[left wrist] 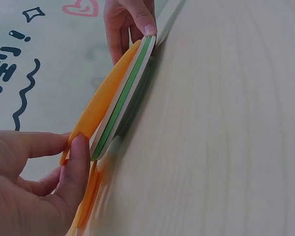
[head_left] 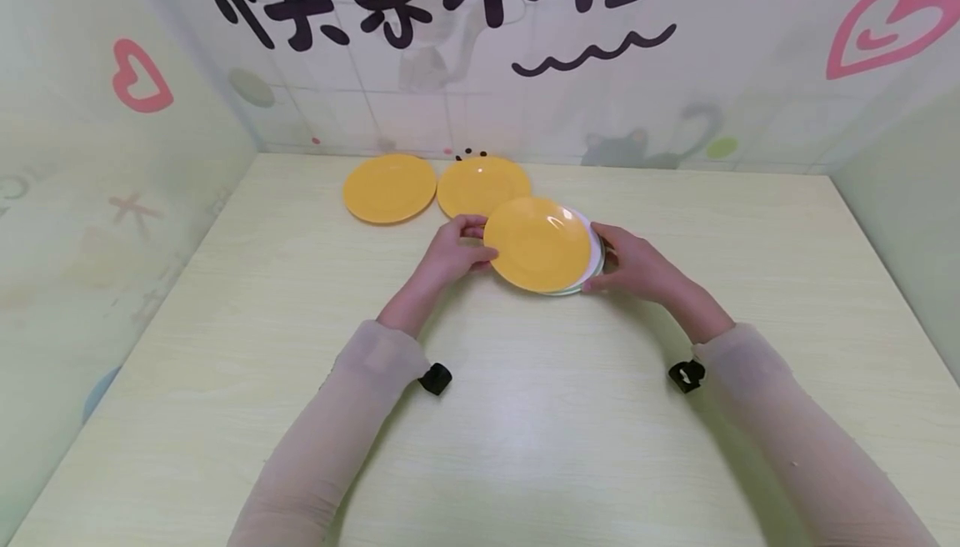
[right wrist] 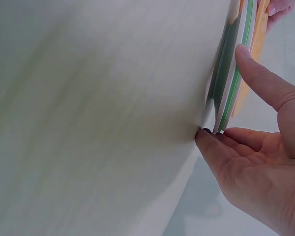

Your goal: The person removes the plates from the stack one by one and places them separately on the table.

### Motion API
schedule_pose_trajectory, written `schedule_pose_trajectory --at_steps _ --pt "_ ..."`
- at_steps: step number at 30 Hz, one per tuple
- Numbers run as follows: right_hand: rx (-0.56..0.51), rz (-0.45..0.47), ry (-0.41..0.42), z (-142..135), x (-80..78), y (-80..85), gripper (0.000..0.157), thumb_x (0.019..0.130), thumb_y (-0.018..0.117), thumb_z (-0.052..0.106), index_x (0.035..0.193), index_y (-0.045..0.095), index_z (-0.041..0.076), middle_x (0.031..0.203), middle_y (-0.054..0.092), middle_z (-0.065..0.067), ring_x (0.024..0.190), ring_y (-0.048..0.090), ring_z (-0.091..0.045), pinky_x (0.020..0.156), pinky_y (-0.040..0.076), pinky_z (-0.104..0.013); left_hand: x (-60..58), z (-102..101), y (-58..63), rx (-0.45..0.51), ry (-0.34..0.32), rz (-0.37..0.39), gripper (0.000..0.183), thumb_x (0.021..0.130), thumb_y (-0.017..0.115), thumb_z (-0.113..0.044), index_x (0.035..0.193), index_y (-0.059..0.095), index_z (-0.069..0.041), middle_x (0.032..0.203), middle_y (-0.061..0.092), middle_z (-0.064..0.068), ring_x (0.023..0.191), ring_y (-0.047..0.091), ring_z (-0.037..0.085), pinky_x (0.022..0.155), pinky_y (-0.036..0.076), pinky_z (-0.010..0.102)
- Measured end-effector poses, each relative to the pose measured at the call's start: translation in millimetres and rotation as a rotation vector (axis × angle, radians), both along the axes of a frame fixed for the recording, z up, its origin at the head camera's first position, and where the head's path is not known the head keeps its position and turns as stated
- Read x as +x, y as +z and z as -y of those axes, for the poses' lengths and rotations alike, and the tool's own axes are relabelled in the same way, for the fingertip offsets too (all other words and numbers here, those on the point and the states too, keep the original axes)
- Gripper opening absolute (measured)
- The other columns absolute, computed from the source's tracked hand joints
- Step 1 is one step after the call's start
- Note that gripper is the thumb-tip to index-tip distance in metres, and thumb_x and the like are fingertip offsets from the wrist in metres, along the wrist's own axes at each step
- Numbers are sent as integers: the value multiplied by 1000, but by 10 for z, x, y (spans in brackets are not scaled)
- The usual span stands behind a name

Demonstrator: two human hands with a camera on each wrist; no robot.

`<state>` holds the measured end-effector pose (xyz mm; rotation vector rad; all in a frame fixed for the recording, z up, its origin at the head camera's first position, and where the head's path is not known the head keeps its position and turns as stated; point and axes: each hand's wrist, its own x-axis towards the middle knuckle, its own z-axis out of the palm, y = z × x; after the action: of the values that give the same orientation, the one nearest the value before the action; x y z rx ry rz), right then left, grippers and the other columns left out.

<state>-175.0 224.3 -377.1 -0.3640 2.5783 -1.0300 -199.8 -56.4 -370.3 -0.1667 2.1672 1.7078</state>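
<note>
A yellow plate [head_left: 536, 245] is tilted a little off a stack of white and green plates [left wrist: 122, 105]. My left hand [head_left: 453, 248] pinches this yellow plate's left edge between thumb and fingers. On the opposite side, my right hand [head_left: 637, 263] grips the stack's right edge, its thumb on the near rim and its fingers toward the far side. In the right wrist view a green plate [right wrist: 230, 96] shows as a stripe between pale rims. The yellow plate hides most of the stack in the head view.
Two more yellow plates lie at the back of the light wooden table [head_left: 525, 447]: one at far left [head_left: 390, 188], the other [head_left: 480, 184] just behind the held plate. A printed wall [head_left: 480, 105] rises behind them, with side walls left and right.
</note>
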Motion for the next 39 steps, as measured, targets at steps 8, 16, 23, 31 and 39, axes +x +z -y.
schedule_pose_trajectory --at_steps 8,16,23,31,39 --pt "-5 2 0 3 13 7 99 83 82 16 155 18 -7 162 24 -25 148 30 -42 121 32 -54 20 17 -10 46 1 -12 60 88 69 5 142 48 -7 122 51 8 88 60 16 74 62 22" --pt "5 -7 9 5 0 7 98 83 81 15 155 18 -8 161 24 -26 148 29 -43 122 30 -55 24 28 -18 73 8 -10 59 88 69 6 142 48 -8 123 51 8 89 61 16 75 62 22" --pt "16 -4 5 6 -7 14 98 83 81 16 155 18 -7 162 24 -25 148 29 -42 122 30 -54 36 46 -21 111 12 -15 59 88 68 6 141 47 -8 123 51 7 86 61 15 76 62 25" --pt "11 -5 7 4 -2 16 99 83 82 16 155 18 -7 162 24 -25 148 29 -42 122 30 -54 36 59 -28 123 14 -14 58 89 67 6 142 47 -8 122 51 7 84 61 14 74 62 24" --pt "11 -4 4 4 -3 3 98 83 81 17 155 18 -6 162 25 -24 148 30 -42 121 32 -54 43 83 -16 126 17 -17 58 90 67 6 142 47 -9 124 52 8 85 62 14 75 62 24"
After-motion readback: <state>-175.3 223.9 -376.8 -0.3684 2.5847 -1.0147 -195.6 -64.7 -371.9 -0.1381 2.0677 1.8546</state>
